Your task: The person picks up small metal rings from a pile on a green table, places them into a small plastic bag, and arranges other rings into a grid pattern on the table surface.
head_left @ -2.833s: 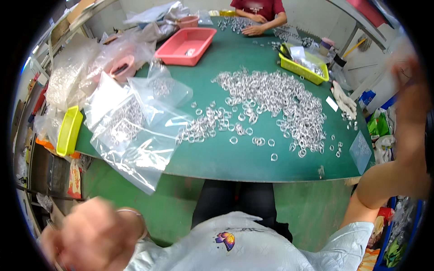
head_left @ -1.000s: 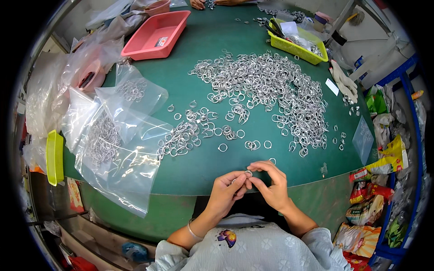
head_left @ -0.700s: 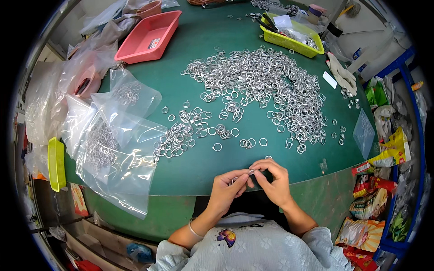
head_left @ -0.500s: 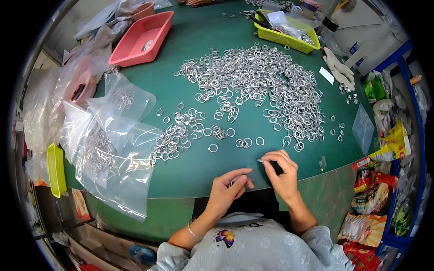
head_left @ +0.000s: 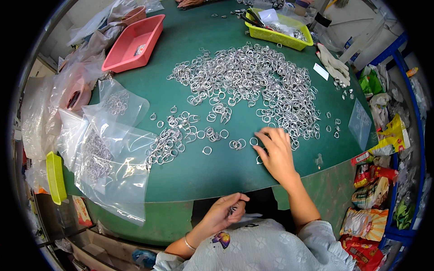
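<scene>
Curled fingers of my left hand (head_left: 225,211) close around a few small silvery metal rings at the table's front edge, mostly hidden by the palm. My right hand (head_left: 276,151) is over the table, thumb and index finger apart around a single ring (head_left: 253,142) that lies on the green surface. Another ring (head_left: 259,160) lies just below the thumb. Left of these are a pair of overlapping rings (head_left: 237,144) and a lone one (head_left: 207,150). A large heap of rings (head_left: 253,74) spreads beyond my right hand; a smaller pile (head_left: 165,144) sits left.
Clear plastic bags (head_left: 122,167) holding rings lie at the left, near a pink tray (head_left: 113,63). A yellow-green basket (head_left: 280,38) with tools stands at the back right, by a white glove (head_left: 333,65). Blue shelving (head_left: 400,63) with packages stands right. Another person's hand (head_left: 191,3) shows at the far edge.
My right hand has moved forward to the rings on the table, its pinch opened; a ring now lies below its thumb. My left hand has drawn back toward me, fingers more curled.
</scene>
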### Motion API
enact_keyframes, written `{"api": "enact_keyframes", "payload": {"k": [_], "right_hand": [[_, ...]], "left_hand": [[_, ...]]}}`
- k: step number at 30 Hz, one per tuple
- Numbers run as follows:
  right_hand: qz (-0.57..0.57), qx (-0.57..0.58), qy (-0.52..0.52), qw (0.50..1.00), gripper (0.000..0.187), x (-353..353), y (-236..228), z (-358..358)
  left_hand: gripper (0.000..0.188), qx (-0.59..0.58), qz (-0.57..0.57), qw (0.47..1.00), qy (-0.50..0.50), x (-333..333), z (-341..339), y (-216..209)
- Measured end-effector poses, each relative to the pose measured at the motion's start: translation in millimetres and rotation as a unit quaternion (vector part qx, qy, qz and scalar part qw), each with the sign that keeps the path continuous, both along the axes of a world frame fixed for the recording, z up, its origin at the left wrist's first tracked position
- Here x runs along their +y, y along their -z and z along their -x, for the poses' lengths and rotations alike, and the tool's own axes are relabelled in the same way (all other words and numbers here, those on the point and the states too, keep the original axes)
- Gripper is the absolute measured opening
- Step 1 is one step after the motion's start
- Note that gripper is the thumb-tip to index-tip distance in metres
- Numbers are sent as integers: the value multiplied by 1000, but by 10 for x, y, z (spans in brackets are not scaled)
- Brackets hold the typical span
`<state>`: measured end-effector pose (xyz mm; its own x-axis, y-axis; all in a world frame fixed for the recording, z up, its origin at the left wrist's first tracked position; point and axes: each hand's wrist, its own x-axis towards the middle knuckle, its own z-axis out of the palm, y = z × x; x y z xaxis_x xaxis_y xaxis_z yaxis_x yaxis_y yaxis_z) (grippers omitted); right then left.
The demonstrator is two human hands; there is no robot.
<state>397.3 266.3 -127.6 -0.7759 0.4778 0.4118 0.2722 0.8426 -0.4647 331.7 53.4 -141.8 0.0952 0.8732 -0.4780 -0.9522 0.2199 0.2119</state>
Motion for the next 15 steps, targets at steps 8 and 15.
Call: {"api": "enact_keyframes", "payload": {"k": [8,15], "right_hand": [[209,45,-17,977,18,-47,62,-44],[857,241,-125,437,27,-214,-92,-286]], "left_hand": [[25,-11,-10,999,-38,-39,-77,55],[27,-6,-41,997,-71,0,-43,51]]}}
